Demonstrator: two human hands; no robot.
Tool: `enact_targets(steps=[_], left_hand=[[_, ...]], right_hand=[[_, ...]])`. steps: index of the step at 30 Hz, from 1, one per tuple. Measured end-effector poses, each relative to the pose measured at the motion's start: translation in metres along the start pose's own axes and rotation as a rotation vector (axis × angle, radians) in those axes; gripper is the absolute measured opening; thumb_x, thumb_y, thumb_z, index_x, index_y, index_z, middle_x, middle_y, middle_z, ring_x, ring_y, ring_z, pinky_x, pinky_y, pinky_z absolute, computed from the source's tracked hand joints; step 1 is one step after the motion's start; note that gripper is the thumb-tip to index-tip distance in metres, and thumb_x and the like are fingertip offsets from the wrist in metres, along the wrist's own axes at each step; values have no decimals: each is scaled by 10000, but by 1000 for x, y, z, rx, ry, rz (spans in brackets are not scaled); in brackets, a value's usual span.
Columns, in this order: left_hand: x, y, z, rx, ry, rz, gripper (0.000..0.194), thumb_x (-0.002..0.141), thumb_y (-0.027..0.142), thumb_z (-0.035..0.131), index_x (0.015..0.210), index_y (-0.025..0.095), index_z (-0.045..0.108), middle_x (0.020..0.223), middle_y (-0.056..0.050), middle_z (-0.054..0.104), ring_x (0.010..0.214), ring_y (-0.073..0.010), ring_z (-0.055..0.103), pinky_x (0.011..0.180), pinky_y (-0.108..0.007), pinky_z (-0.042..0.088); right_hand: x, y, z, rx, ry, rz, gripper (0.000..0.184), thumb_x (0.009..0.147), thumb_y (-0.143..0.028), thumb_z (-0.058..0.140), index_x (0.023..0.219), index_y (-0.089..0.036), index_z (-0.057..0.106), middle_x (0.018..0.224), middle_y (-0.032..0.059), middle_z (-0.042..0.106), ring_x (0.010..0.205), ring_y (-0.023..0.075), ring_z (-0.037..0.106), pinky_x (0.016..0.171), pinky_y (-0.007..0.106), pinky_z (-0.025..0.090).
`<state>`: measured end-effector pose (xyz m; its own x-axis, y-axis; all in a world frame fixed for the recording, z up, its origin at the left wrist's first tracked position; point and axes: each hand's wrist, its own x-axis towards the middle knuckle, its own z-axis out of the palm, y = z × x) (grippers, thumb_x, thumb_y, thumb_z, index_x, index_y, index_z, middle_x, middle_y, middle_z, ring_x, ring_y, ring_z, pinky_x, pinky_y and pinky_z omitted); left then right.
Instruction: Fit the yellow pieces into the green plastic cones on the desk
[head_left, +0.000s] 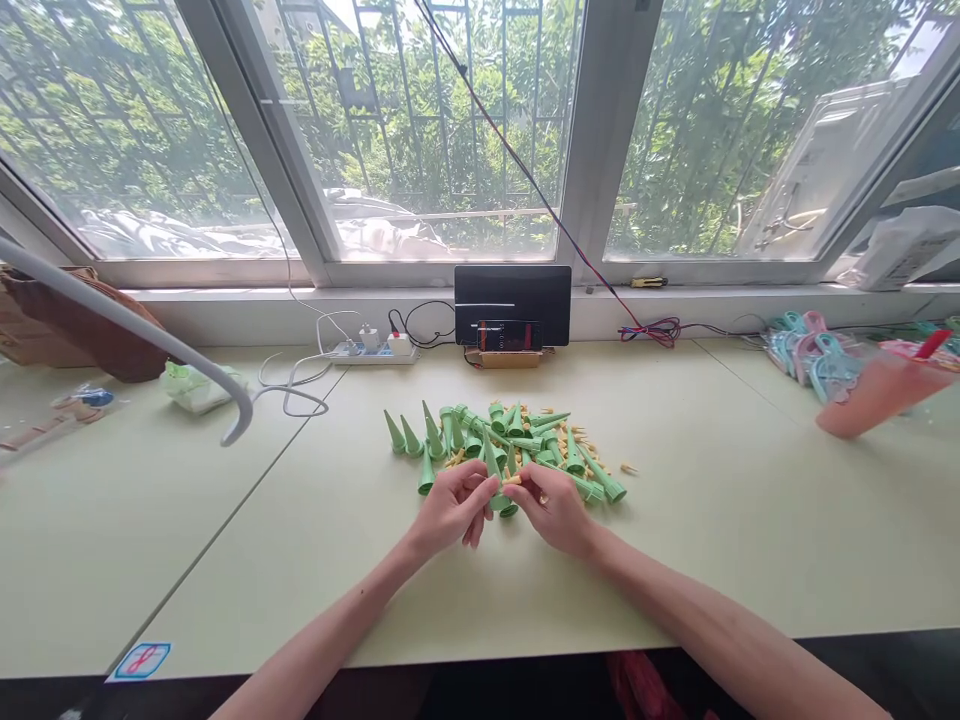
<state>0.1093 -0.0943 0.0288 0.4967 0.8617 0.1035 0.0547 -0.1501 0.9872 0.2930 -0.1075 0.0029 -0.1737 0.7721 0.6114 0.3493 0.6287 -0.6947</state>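
In the middle of the table, my left hand point(450, 508) pinches a green plastic cone point(499, 500) between thumb and fingers. My right hand point(559, 508) is closed on a small yellow plastic piece point(513, 480), held at the side of that cone; whether the two touch I cannot tell. Just beyond both hands spreads a pile of green pointed cones point(525, 443), some lying, some upright. Several of them stand at its left end, such as one upright cone point(394, 435). Small yellow pieces point(589, 445) lie among and behind the cones, with a stray yellow piece point(628, 469) to the right.
A dark tablet point(514, 290) with a phone point(504, 335) before it stands by the window. Left of it lies a white power strip point(375, 354) with cables. A pink drink cup point(877, 390) leans at the right. A white curved bar point(150, 335) crosses the left side.
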Motion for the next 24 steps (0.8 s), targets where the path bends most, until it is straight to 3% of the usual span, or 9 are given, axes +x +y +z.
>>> enact_targets(steps=[5, 11, 15, 17, 20, 24], left_hand=[[-2, -1, -2, 69, 91, 25, 379, 936, 435, 574, 700, 181, 422, 424, 105, 429, 268, -55, 440, 424, -209, 461], [-1, -2, -2, 137, 108, 50, 378, 930, 448, 569, 699, 180, 434, 487, 80, 434, 313, -49, 420, 369, -184, 373], [0, -7, -2, 340, 155, 205, 373, 915, 412, 588, 669, 179, 434, 528, 50, 443, 421, -61, 416, 411, -185, 350], [-1, -12, -3, 468, 162, 299, 273, 921, 370, 580, 743, 171, 522, 546, 44, 466, 444, -68, 396, 427, -195, 332], [-2, -17, -3, 587, 166, 359, 179, 940, 333, 547, 900, 171, 611, 563, 36, 516, 461, -82, 417, 455, -205, 360], [-2, -17, -4, 658, 202, 421, 172, 936, 313, 546, 871, 178, 630, 540, 35, 527, 445, -82, 421, 454, -205, 365]], right_hand=[[0, 3, -1, 13, 1, -4, 312, 1022, -371, 427, 814, -180, 559, 597, -31, 478, 501, 97, 392, 492, 214, 355], [0, 3, -1, -7, -3, 12, 300, 1026, -351, 413, 835, -179, 569, 617, -22, 503, 511, 103, 414, 501, 219, 368], [1, 2, -2, -10, -4, 18, 278, 1020, -334, 424, 835, -183, 565, 602, -29, 487, 501, 103, 402, 490, 221, 359], [2, 2, -2, -2, -8, 23, 261, 1015, -325, 434, 842, -182, 569, 600, -31, 482, 499, 102, 397, 488, 221, 354], [2, 2, -2, 14, -21, 42, 255, 1013, -324, 436, 853, -182, 576, 599, -33, 477, 499, 102, 388, 488, 226, 348], [0, 3, -1, 66, -16, 79, 231, 1012, -346, 436, 931, -184, 580, 587, -41, 463, 481, 102, 374, 466, 231, 330]])
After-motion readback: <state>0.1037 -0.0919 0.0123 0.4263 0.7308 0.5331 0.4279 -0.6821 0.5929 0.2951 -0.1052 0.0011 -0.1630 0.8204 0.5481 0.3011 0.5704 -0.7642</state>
